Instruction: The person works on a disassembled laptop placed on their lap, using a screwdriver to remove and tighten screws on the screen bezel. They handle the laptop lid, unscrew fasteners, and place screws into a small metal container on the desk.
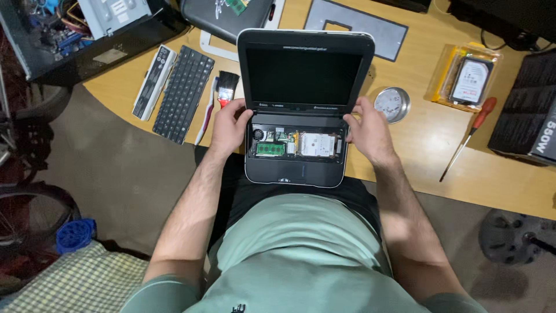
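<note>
This is a computer repair workshop: an opened desktop case (75, 29) sits at the wooden worktop (417, 145) edge, with a loose keyboard (183, 93), a packaged hard drive (468, 78), a screwdriver (469, 136) and a small brush (226, 87) scattered about.

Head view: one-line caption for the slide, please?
Left hand and right hand grip the sides of a small dark open laptop with its keyboard removed, internals exposed, on a wooden desk.

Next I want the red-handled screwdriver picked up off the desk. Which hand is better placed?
Right, probably. The right hand grips the open laptop's right edge, and the screwdriver lies on the desk on that side. The left hand holds the laptop's opposite edge and would have to cross over it.
</note>
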